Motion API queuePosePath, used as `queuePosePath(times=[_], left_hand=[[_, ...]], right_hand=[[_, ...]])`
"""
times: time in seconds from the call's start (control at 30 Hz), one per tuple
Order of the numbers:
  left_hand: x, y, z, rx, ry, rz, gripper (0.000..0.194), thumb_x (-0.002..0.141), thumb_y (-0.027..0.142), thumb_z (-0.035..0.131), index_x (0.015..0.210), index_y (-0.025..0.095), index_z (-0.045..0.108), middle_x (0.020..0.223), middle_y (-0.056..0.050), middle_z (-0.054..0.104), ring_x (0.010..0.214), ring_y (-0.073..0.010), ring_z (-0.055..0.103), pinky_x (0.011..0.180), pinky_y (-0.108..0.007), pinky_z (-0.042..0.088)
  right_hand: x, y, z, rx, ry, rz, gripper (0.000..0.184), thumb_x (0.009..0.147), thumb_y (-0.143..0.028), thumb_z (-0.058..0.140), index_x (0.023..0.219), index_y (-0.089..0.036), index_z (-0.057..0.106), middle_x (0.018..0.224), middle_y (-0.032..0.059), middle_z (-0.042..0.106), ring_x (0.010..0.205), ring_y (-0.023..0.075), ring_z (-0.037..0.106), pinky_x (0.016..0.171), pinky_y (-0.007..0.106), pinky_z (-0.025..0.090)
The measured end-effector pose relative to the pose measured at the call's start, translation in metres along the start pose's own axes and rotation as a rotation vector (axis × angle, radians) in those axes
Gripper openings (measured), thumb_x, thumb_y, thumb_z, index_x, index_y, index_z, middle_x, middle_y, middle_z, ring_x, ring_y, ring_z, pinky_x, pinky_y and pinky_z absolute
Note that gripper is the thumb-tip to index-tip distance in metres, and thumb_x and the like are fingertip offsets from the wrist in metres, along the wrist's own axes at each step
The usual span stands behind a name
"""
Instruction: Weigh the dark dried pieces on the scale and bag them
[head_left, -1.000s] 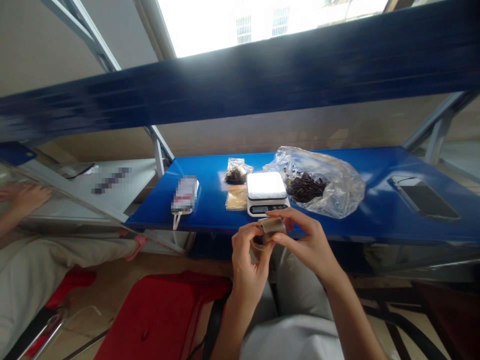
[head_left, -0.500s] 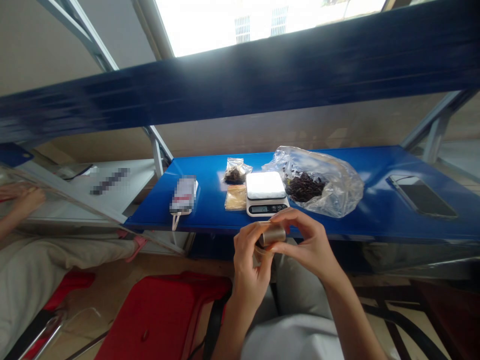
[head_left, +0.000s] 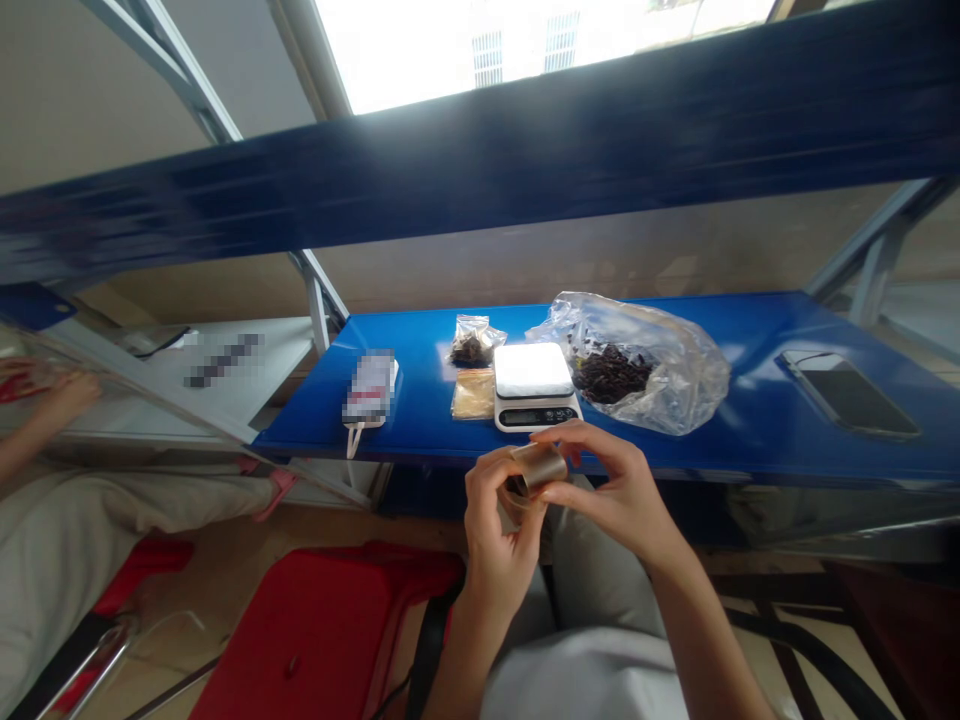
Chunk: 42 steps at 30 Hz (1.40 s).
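In front of the shelf edge, my right hand [head_left: 611, 485] pinches a small silvery metal cup [head_left: 541, 466], tilted with its end toward my left hand. My left hand [head_left: 499, 520] is closed on a small clear plastic bag [head_left: 514, 500], held at the cup's end; its contents are mostly hidden. Just beyond my fingers stands a white digital scale [head_left: 534, 372] with a bare pan. Right of the scale lies a large clear bag [head_left: 694, 375] with dark, seed-like pieces [head_left: 611, 375] inside. On its left are a filled small bag [head_left: 474, 345] and flat zip bags [head_left: 472, 394].
A phone [head_left: 847, 395] lies on the right of the blue shelf [head_left: 765, 330]; a white device with a strap [head_left: 371, 388] is at the left. An upper blue beam [head_left: 480, 170] crosses above. A red stool [head_left: 322, 630] stands below left, and another person's hand [head_left: 71, 395] is at far left.
The metal cup has shifted slightly left and tipped more toward the bag in my left hand. At far left, the other person's hand has moved slightly.
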<state>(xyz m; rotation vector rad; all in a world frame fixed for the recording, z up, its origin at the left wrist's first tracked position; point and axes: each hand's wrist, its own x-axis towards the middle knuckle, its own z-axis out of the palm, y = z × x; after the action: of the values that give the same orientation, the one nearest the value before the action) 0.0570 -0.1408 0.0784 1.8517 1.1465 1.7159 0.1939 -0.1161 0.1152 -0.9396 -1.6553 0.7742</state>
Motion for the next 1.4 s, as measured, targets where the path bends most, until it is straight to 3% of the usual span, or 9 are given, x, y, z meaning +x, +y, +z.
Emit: queuePosePath(times=[0.2, 0.37, 0.6, 0.77, 1.13, 1.4], left_hand=[[0.001, 0.0, -0.001, 0.03, 0.06, 0.013, 0.023, 0.078, 0.016, 0.063, 0.096, 0.02, 0.048, 0.094, -0.006, 0.058, 0.09, -0.0171, 0.059, 0.076, -0.029, 0.048], [-0.001, -0.003, -0.001, 0.05, 0.114, 0.018, 0.036, 0.077, 0.016, 0.064, 0.108, 0.02, 0.048, 0.1, -0.007, 0.058, 0.093, -0.0173, 0.059, 0.078, -0.029, 0.048], [0.007, -0.001, -0.004, 0.142, 0.019, 0.075, 0.036, 0.08, 0.017, 0.061, 0.114, 0.022, 0.051, 0.104, -0.008, 0.061, 0.097, -0.0197, 0.059, 0.081, -0.031, 0.048], [0.01, 0.0, -0.006, 0.162, -0.034, 0.079, 0.026, 0.082, 0.019, 0.058, 0.108, 0.022, 0.056, 0.1, -0.008, 0.062, 0.093, -0.0191, 0.059, 0.078, -0.03, 0.047], [0.01, 0.001, -0.006, 0.176, -0.021, 0.044, 0.027, 0.081, 0.018, 0.059, 0.107, 0.021, 0.056, 0.101, -0.008, 0.063, 0.096, -0.0197, 0.059, 0.081, -0.031, 0.047], [0.007, -0.002, -0.003, 0.137, 0.031, 0.024, 0.028, 0.079, 0.018, 0.063, 0.106, 0.02, 0.054, 0.1, -0.009, 0.063, 0.095, -0.0198, 0.06, 0.08, -0.031, 0.049]], right_hand=[[0.001, 0.001, -0.001, -0.009, -0.002, -0.029, 0.037, 0.073, -0.044, 0.067, 0.104, -0.025, 0.067, 0.083, 0.0033, 0.064, 0.062, 0.0139, 0.052, 0.06, 0.028, 0.045], [0.003, -0.001, -0.002, -0.036, 0.0, -0.022, 0.04, 0.073, -0.047, 0.065, 0.106, -0.025, 0.067, 0.08, 0.0038, 0.064, 0.063, 0.0145, 0.052, 0.058, 0.028, 0.044], [0.004, 0.0, 0.002, -0.005, -0.009, -0.081, 0.037, 0.072, -0.039, 0.069, 0.107, -0.025, 0.066, 0.087, 0.0044, 0.064, 0.063, 0.0127, 0.051, 0.059, 0.027, 0.045], [0.004, 0.001, 0.003, 0.012, -0.03, -0.091, 0.036, 0.071, -0.035, 0.071, 0.106, -0.027, 0.066, 0.092, 0.0039, 0.064, 0.065, 0.0129, 0.053, 0.059, 0.027, 0.045], [0.003, 0.002, 0.005, -0.016, -0.023, -0.063, 0.035, 0.075, -0.034, 0.068, 0.109, -0.027, 0.064, 0.075, 0.0002, 0.059, 0.063, 0.0123, 0.05, 0.058, 0.025, 0.042], [0.004, 0.002, 0.005, -0.024, -0.005, -0.048, 0.033, 0.075, -0.036, 0.068, 0.107, -0.025, 0.065, 0.08, 0.0015, 0.062, 0.063, 0.0122, 0.052, 0.06, 0.026, 0.044]])
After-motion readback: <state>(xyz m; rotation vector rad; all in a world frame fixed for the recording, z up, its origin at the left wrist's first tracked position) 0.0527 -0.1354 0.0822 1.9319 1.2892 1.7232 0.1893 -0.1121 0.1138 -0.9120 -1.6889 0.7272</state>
